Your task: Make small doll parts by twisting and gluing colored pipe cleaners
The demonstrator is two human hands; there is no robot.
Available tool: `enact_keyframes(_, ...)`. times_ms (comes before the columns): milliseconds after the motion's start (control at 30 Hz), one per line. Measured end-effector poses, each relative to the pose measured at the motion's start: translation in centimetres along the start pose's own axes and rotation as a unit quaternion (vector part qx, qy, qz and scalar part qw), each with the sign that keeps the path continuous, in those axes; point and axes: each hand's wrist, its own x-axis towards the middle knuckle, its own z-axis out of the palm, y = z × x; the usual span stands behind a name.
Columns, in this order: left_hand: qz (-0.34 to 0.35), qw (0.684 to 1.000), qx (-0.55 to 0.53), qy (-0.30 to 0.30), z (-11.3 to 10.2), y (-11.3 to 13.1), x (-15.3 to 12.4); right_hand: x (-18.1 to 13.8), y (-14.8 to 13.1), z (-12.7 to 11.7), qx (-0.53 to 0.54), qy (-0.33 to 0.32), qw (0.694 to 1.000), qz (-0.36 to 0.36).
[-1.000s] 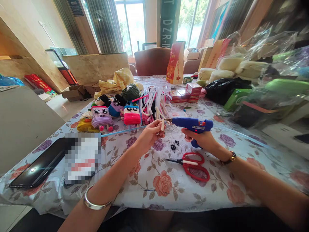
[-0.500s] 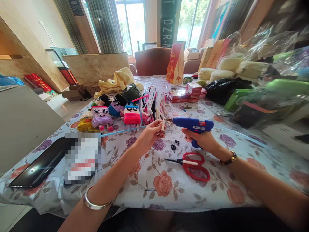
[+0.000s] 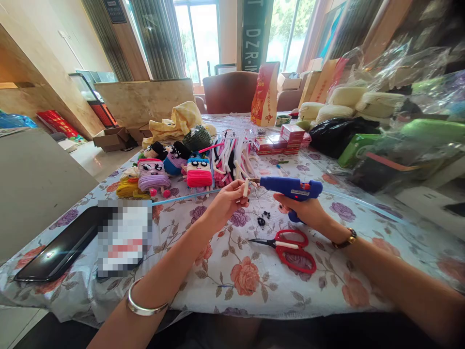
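My left hand (image 3: 225,199) pinches a short white fuzzy stick (image 3: 245,187) upright above the flowered tablecloth (image 3: 225,271). My right hand (image 3: 304,208) grips a blue glue gun (image 3: 291,188), and its nozzle touches the top of the white stick. Red-handled scissors (image 3: 290,249) lie on the cloth just below my right wrist. A few small black beads (image 3: 262,218) lie between my hands.
Several yarn dolls (image 3: 170,170) and a bunch of pipe cleaners (image 3: 232,157) sit behind my hands. A long blue stick (image 3: 183,197) lies to the left, near a black phone (image 3: 58,249). Red boxes (image 3: 279,140), yarn cones and plastic bags (image 3: 392,116) crowd the right side.
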Motion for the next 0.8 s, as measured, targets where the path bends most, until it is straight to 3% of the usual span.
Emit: enact_keyframes(800, 0.0, 1.0, 0.009, 0.001, 0.19, 0.13, -0.13, 0.29, 0.87, -0.19, 0.0, -0.024, 0.999, -0.026)
